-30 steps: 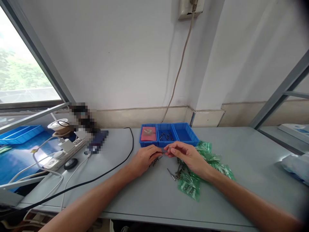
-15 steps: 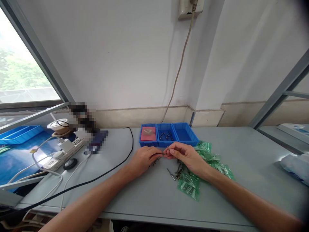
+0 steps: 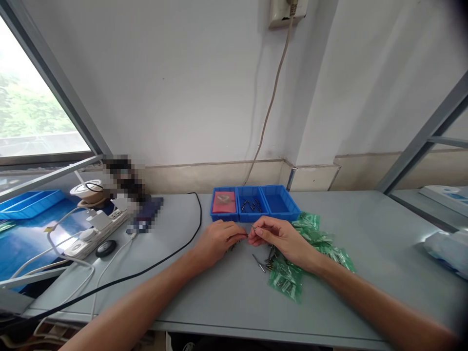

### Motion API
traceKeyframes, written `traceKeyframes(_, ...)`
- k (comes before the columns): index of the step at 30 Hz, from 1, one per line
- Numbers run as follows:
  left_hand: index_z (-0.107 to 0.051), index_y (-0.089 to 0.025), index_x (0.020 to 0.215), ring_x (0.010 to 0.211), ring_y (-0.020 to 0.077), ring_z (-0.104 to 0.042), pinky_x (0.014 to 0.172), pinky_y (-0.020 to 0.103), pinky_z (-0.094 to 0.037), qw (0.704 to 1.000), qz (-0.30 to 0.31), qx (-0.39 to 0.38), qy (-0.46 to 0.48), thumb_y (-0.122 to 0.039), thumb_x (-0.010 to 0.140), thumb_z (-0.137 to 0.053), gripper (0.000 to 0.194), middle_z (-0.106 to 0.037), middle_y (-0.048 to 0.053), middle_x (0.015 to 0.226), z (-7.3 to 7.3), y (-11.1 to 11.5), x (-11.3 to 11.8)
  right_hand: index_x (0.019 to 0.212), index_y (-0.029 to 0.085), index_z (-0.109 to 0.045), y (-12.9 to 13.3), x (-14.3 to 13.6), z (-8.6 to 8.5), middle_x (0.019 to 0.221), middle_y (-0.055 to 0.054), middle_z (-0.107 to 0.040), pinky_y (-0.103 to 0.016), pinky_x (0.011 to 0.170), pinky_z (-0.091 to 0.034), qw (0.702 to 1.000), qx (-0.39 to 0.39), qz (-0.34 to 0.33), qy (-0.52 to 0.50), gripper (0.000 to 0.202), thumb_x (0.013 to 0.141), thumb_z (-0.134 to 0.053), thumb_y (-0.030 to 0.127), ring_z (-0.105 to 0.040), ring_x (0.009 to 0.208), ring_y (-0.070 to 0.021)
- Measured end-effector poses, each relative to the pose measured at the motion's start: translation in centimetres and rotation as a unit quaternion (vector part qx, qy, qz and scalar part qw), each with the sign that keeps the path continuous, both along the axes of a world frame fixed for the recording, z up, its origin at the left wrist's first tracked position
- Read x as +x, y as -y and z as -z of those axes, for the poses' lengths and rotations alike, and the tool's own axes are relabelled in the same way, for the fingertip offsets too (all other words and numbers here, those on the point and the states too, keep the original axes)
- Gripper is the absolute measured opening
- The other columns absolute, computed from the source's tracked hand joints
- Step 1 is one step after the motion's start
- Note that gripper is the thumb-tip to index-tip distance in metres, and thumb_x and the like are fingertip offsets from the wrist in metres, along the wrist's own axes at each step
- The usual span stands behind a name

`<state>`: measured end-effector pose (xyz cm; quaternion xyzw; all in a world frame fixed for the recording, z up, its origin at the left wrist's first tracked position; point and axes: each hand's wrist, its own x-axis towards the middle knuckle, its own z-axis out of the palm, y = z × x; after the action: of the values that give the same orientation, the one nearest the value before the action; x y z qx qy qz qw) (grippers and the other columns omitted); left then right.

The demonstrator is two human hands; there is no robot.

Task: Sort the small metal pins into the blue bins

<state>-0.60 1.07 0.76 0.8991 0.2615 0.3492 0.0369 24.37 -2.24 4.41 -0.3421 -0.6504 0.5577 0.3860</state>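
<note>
A small metal pin (image 3: 250, 232) is sitting between the two hands, just above the grey table (image 3: 219, 287) and in front of the blue bins (image 3: 255, 204). The right hand (image 3: 281, 240) is pinching one end of it with thumb and fingertips closed tight; the left hand (image 3: 218, 241) is meeting it from the other side, fingers curled and closing on the same piece, though exactly how much of it each hand is gripping is too small to tell. The pin is looking light, stiff and smooth, so it is likely slipping easily and is best taken by the shank with fingertip pads, close to the end being worked.

More loose pins (image 3: 263, 259) are lying on the table just below the right hand, touching the green bags (image 3: 288, 280), which are spreading under and beyond the right wrist. The middle bin is holding a few similar pins (image 3: 250, 205); the left bin is holding a pink pad (image 3: 224, 201). A black cable (image 3: 161, 263) is running across the table beside the left forearm, and a power strip (image 3: 95, 231) is lying well off to the left.
</note>
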Motion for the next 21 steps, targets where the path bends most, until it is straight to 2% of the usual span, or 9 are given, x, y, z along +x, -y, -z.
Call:
traceKeyframes(10,-0.078,-0.021,0.111,0.089,0.0146,-0.075,0.079,0.027,-0.051,1.0,0.019,0.004,0.0,-0.036,0.114,-0.054,0.029,-0.082,0.002,0.101,0.65,-0.31,-0.13,0.094,0.021,-0.073,0.05,0.07,0.11,0.095,-0.005,-0.076,-0.038,0.089,-0.056,0.999,0.022,0.009,0.021,0.034,0.102,-0.069,0.054,-0.07,0.09,-0.0218)
traceKeyframes(16,-0.08,-0.02,0.11,0.089,0.0158,-0.075,0.08,0.028,-0.054,1.0,0.014,0.005,0.007,-0.038,0.113,-0.055,0.032,-0.082,0.005,0.103,0.41,-0.27,-0.05,0.094,0.022,-0.071,0.02,0.15,-0.07,0.093,-0.004,-0.075,-0.037,0.088,-0.054,0.999,0.022,0.01,0.026,0.037,0.101,-0.068,0.058,-0.068,0.089,-0.0223)
traceKeyframes(21,-0.082,-0.022,0.111,0.092,0.0146,-0.073,0.081,0.025,-0.055,1.0,0.02,-0.006,0.013,-0.032,0.111,-0.059,0.025,-0.077,0.005,0.107,0.25,-0.11,-0.08,0.094,0.022,-0.07,0.07,0.12,-0.12,0.093,-0.004,-0.073,-0.036,0.087,-0.052,0.999,0.032,-0.004,0.026,0.034,0.104,-0.065,0.055,-0.067,0.09,-0.0216)
